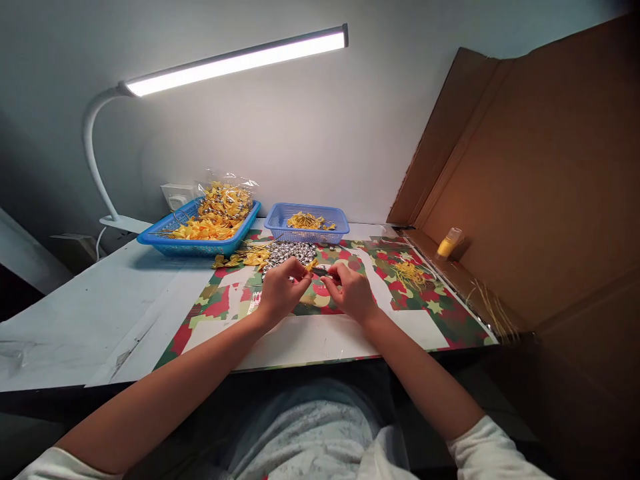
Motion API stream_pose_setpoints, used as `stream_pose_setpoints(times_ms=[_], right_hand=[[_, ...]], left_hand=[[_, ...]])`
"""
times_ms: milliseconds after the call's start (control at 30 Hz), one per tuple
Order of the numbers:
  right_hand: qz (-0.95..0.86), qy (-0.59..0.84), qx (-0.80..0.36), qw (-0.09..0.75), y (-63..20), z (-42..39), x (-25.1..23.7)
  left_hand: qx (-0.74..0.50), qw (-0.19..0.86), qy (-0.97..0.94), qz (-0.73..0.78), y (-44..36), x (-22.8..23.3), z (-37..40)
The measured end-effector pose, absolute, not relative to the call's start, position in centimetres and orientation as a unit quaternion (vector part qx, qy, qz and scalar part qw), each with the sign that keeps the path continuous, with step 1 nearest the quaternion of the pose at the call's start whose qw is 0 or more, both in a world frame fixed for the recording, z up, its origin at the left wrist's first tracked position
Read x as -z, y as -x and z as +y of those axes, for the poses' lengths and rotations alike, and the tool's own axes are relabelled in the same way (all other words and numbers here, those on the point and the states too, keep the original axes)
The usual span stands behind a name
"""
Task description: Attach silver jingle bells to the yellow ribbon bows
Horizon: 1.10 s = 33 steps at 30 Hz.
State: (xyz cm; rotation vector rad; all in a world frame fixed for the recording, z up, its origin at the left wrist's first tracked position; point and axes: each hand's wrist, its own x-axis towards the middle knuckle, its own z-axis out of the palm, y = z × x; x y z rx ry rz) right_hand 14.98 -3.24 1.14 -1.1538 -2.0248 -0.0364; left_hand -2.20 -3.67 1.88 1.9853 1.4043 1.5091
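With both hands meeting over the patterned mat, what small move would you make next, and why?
Probably bring the left hand a touch nearer the right hand, since the yellow bow pinched in the left fingers sits just short of the small dark piece the right hand holds.

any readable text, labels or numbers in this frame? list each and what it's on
None can be read.
Yellow bottle: no label text shows; too small to tell.
Patterned mat: stars and blotches only, no words.
Blue baskets: no markings visible.
Wall socket: no print readable.
Cardboard: plain.
Small yellow piece between the left hand and right hand: no text visible.
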Motion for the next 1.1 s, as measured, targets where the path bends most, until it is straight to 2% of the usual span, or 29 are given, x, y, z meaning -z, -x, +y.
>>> stream_pose_setpoints(times_ms=[633,733,833,967,1100], right_hand=[[-0.787,0.463,0.009,0.408,-15.0,-3.2,-1.2],[-0.762,0.476,-0.029,0.438,-15.4,-2.9,-1.2],[-0.736,0.51,-0.06,0.441,-16.1,-2.3,-1.4],[-0.707,0.607,-0.048,0.36,-17.1,-1.1,-1.3],[-0.718,0.631,-0.019,0.293,-17.8,-0.2,-0.3]], left_hand=[[-0.52,0.141,-0.687,0.487,2.2,-2.1,-3.8],[-0.533,0.194,-0.669,0.482,2.3,-2.2,-3.6],[-0.552,0.312,-0.63,0.449,2.3,-2.2,-3.2],[-0.552,0.448,-0.575,0.404,2.4,-2.4,-2.7],[-0.556,0.47,-0.579,0.368,2.3,-2.7,-2.7]])
